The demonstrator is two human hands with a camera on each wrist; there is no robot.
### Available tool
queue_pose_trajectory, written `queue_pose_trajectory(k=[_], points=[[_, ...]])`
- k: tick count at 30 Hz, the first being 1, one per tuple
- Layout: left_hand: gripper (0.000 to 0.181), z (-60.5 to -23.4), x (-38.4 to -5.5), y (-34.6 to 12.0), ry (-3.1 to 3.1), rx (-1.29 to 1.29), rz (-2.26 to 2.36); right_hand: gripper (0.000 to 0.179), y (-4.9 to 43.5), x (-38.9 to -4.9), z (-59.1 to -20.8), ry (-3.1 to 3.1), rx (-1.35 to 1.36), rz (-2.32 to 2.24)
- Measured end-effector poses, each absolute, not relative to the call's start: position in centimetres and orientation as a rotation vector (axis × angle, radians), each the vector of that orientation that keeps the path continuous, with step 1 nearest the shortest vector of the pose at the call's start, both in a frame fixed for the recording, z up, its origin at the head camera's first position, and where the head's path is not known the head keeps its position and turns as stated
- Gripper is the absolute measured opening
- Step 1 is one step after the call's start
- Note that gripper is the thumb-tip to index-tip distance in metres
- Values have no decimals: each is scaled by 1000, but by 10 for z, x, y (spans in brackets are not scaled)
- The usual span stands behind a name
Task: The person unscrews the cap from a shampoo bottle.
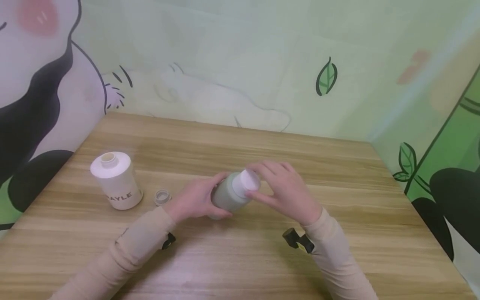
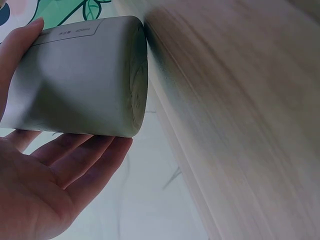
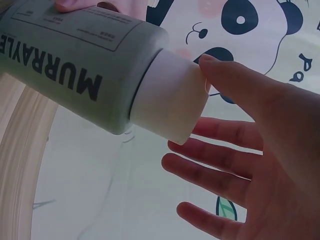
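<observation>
A grey-green bottle [image 1: 226, 194] with MURRAYLE lettering is tilted above the table, its white cap [image 3: 170, 97] pointing up and to the right. My left hand [image 1: 195, 198] grips the bottle's body, with the thumb on one side and fingers on the other; the base [image 2: 137, 80] shows in the left wrist view. The cap is on the bottle's neck. My right hand [image 1: 286, 189] holds the cap's outer end lightly between thumb and fingertips, while its other fingers [image 3: 212, 180] are spread apart. Part of the index finger is hidden behind the cap.
A white bottle [image 1: 121, 187] with an uncovered neck stands upright at the left of the wooden table [image 1: 240, 266]. Beside it lies a small round cap [image 1: 162, 197]. A wall printed with cartoon pandas and leaves [image 1: 326, 77] borders the table's far edge.
</observation>
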State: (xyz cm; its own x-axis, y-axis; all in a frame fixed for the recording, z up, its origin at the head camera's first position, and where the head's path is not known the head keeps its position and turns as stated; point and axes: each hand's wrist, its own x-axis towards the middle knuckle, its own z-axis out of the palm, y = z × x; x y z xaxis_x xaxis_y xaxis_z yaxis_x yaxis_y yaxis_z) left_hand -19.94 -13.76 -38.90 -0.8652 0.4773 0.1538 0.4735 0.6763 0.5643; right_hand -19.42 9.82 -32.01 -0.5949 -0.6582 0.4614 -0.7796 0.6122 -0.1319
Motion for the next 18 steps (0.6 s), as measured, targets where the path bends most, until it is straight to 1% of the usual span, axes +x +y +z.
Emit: queue_pose_trajectory(k=[10,18], points=[[91,-389,-200,-137,2853,794,970,44,98,-194,-321,-2430,1196,440],[91,-390,-200,-138,2858,811,982,46,97,-193,-320,-2434,1212,451]])
